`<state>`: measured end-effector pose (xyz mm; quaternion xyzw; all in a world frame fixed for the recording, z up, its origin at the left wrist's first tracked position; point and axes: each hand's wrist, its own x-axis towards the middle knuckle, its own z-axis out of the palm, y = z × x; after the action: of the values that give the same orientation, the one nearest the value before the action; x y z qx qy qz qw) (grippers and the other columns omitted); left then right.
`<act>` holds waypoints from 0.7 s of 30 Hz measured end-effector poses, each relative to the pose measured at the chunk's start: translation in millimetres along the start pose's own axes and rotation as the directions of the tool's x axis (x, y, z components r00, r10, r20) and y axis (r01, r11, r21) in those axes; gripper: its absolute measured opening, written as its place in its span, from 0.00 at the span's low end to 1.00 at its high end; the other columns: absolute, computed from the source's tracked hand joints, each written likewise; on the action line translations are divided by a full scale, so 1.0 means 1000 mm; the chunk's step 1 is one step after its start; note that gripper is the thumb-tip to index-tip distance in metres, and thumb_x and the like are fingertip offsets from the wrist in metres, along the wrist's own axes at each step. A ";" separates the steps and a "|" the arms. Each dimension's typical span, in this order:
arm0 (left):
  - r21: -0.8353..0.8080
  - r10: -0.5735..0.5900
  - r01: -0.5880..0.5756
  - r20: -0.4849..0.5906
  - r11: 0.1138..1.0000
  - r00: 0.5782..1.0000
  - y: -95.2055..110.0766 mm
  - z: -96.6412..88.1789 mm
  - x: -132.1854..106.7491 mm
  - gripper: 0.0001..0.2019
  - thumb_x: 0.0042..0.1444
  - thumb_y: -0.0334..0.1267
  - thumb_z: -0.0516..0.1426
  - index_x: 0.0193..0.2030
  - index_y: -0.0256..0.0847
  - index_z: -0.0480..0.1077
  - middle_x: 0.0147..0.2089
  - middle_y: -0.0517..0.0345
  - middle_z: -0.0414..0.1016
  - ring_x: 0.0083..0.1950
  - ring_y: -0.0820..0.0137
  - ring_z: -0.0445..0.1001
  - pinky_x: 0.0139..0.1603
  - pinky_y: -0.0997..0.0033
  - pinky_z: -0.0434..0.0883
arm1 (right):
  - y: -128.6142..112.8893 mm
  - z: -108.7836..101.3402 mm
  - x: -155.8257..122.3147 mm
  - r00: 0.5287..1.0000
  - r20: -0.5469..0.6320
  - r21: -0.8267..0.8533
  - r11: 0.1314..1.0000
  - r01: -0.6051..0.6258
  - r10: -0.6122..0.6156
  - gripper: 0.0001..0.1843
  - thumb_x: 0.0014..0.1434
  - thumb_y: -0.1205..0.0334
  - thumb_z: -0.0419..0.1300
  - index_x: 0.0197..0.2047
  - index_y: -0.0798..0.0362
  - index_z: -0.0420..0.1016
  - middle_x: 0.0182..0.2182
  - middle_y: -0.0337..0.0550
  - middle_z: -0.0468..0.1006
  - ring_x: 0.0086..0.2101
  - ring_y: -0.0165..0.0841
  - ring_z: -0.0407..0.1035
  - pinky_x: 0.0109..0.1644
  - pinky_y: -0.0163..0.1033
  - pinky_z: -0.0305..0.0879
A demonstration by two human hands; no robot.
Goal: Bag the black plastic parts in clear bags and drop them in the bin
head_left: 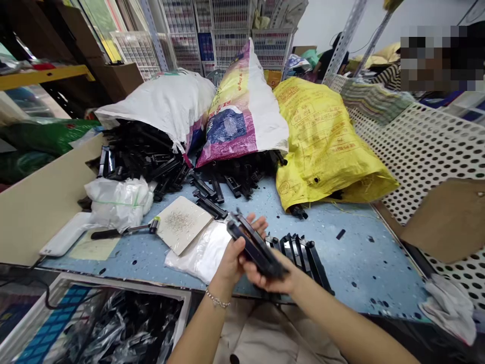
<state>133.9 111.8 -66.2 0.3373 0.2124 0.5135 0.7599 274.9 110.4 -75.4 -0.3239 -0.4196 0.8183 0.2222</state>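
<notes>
Both my hands hold a long black plastic part (254,248) tilted above the front of the blue table. My left hand (232,255), with a bracelet at the wrist, grips its near side with the thumb, the fingers reaching behind it. My right hand (278,283) supports the lower end from below, its fingers curled around. Whether this is one part or two side by side I cannot tell. Just right of my hands, several similar black parts (303,253) lie in a row. Left of them is a white plastic bag stack (200,250), partly under a square board (184,222) with tiny bits on it.
Black parts spill from a white sack (162,98), a purple-and-white sack (246,111) and a yellow sack (322,136). A black-handled tool (125,231) and bundled clear bags (119,202) lie left. A bin (185,308) of bagged black parts stands below. Another person (333,58) is behind.
</notes>
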 end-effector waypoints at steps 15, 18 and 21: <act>0.265 -0.204 0.254 -0.201 0.930 0.958 -0.003 0.033 -0.017 0.23 0.50 0.53 0.61 0.43 0.39 0.62 0.21 0.68 0.64 0.18 0.77 0.62 0.18 0.77 0.62 | -0.037 -0.008 -0.021 0.366 0.171 -0.984 -0.140 0.109 -0.915 0.11 0.66 0.55 0.48 0.37 0.50 0.65 0.29 0.42 0.69 0.32 0.35 0.61 0.38 0.43 0.60; 0.204 -0.110 0.189 -0.347 0.960 0.931 0.004 0.027 -0.011 0.25 0.47 0.53 0.62 0.45 0.39 0.62 0.24 0.68 0.65 0.19 0.78 0.63 0.19 0.78 0.63 | -0.026 0.001 -0.017 0.489 -0.019 -0.991 0.083 0.109 -0.872 0.17 0.68 0.54 0.42 0.34 0.50 0.65 0.28 0.41 0.69 0.31 0.34 0.62 0.38 0.42 0.58; 0.134 -0.098 0.161 -0.386 0.978 0.917 0.012 0.019 -0.008 0.27 0.47 0.52 0.63 0.48 0.40 0.62 0.26 0.67 0.64 0.20 0.79 0.63 0.20 0.78 0.63 | -0.004 0.019 -0.025 0.551 0.130 -0.978 -0.016 0.206 -0.824 0.20 0.67 0.48 0.41 0.36 0.50 0.67 0.33 0.43 0.71 0.37 0.36 0.63 0.47 0.47 0.57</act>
<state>135.8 101.6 -44.8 0.2786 0.4177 0.4979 0.7072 278.9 87.0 -55.2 -0.3898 -0.8287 0.1117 0.3858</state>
